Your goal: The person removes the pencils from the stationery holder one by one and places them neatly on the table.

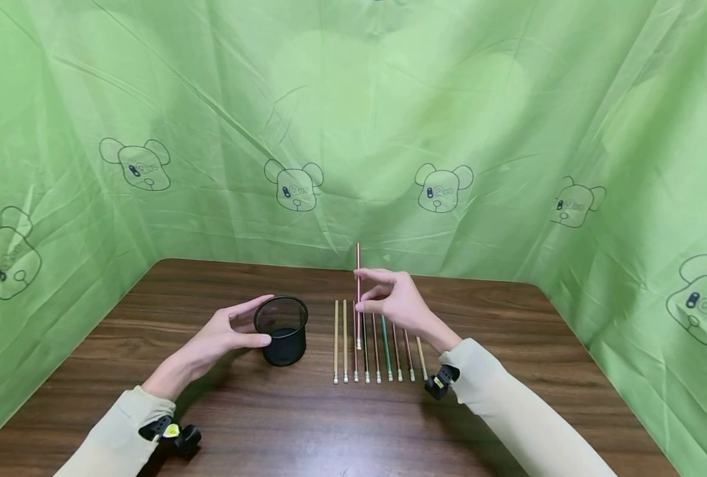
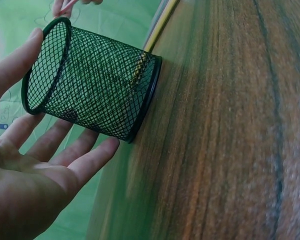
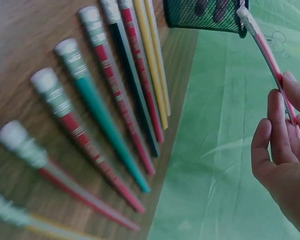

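Note:
My left hand (image 1: pixel 213 338) holds a black mesh pencil cup (image 1: pixel 285 348) upright on the table, thumb at the rim and fingers round the far side. In the left wrist view the cup (image 2: pixel 97 82) shows nothing inside its mesh. A red pencil (image 1: pixel 358 255) is pinched between the thumb and fingers of my right hand (image 1: pixel 403 301). It stands nearly vertical above the row of pencils, its white eraser end down. In the right wrist view this pencil (image 3: pixel 270 62) overlaps the cup's edge, apart from it in the head view.
Several pencils lie side by side right of the cup, erasers toward me: yellow pencils (image 1: pixel 336 344) at the left, a teal pencil (image 1: pixel 385 348) among red and dark ones, and another yellow pencil (image 1: pixel 421 358) at the right end. A green curtain (image 1: pixel 365 132) surrounds the brown wooden table (image 1: pixel 305 430).

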A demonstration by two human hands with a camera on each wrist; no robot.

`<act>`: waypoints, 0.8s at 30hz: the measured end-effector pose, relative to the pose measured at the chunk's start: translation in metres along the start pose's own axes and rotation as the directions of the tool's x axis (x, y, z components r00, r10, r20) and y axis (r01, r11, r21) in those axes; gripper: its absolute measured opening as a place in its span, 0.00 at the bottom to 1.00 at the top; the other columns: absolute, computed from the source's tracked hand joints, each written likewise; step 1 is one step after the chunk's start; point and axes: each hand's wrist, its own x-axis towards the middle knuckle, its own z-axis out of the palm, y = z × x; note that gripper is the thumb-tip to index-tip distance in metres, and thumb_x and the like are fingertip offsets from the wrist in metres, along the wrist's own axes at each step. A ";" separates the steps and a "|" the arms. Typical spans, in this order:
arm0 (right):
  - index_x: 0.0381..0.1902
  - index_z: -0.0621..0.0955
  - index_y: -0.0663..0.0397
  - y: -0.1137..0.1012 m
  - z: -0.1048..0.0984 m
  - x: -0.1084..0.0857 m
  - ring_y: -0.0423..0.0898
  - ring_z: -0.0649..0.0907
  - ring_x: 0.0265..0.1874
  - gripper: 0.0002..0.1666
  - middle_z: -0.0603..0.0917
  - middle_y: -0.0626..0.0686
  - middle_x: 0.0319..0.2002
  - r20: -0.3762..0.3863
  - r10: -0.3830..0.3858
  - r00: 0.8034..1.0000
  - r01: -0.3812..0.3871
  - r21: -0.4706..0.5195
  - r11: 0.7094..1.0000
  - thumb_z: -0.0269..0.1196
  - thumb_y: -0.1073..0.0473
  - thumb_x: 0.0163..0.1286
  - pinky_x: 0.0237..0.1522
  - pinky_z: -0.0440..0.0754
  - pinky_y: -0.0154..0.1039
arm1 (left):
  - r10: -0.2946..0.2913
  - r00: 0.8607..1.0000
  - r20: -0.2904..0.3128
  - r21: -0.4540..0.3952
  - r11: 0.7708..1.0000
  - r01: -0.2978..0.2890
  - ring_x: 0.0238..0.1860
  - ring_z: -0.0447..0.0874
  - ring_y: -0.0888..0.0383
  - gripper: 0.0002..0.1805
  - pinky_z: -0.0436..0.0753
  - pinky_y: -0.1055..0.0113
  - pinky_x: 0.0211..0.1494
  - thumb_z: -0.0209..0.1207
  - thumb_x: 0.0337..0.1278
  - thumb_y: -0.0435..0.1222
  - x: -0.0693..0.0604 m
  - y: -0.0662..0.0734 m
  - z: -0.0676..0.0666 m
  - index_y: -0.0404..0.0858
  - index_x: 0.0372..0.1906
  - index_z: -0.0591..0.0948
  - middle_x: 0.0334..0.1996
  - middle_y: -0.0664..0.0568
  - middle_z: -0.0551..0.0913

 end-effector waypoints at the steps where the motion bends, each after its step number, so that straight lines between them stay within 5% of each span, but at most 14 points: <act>1: 0.68 0.83 0.56 0.002 -0.002 -0.002 0.51 0.91 0.39 0.38 0.87 0.55 0.59 0.001 -0.001 1.000 0.001 -0.007 1.000 0.78 0.73 0.58 0.36 0.84 0.35 | 0.000 1.000 -0.001 0.000 1.000 0.000 0.69 0.76 0.40 0.46 0.79 0.67 0.60 0.74 0.60 0.31 0.000 0.000 0.000 0.41 0.81 0.67 0.71 0.31 0.73; 7: 0.67 0.82 0.60 0.013 -0.016 -0.016 0.53 0.91 0.39 0.38 0.88 0.60 0.54 0.000 0.033 0.999 -0.033 -0.046 0.998 0.78 0.73 0.58 0.29 0.80 0.33 | 0.000 1.000 -0.003 0.008 1.000 0.000 0.68 0.76 0.41 0.46 0.79 0.67 0.59 0.74 0.60 0.31 0.000 0.000 -0.001 0.41 0.81 0.67 0.71 0.32 0.74; 15: 0.69 0.81 0.61 0.028 -0.038 -0.035 0.54 0.91 0.41 0.39 0.83 0.64 0.62 -0.012 0.094 0.996 -0.095 -0.064 0.993 0.78 0.73 0.59 0.41 0.87 0.37 | 0.010 1.000 0.007 0.003 1.000 -0.010 0.68 0.78 0.42 0.45 0.78 0.68 0.60 0.73 0.60 0.30 0.000 0.002 -0.001 0.39 0.81 0.66 0.71 0.31 0.74; 24: 0.69 0.79 0.66 0.039 -0.066 -0.060 0.55 0.90 0.41 0.39 0.81 0.65 0.65 -0.041 0.143 0.989 -0.146 -0.089 0.985 0.77 0.72 0.59 0.44 0.87 0.38 | -0.007 1.000 0.007 0.013 1.000 0.007 0.68 0.78 0.44 0.46 0.78 0.68 0.60 0.74 0.60 0.31 0.000 0.003 -0.002 0.41 0.81 0.67 0.71 0.31 0.73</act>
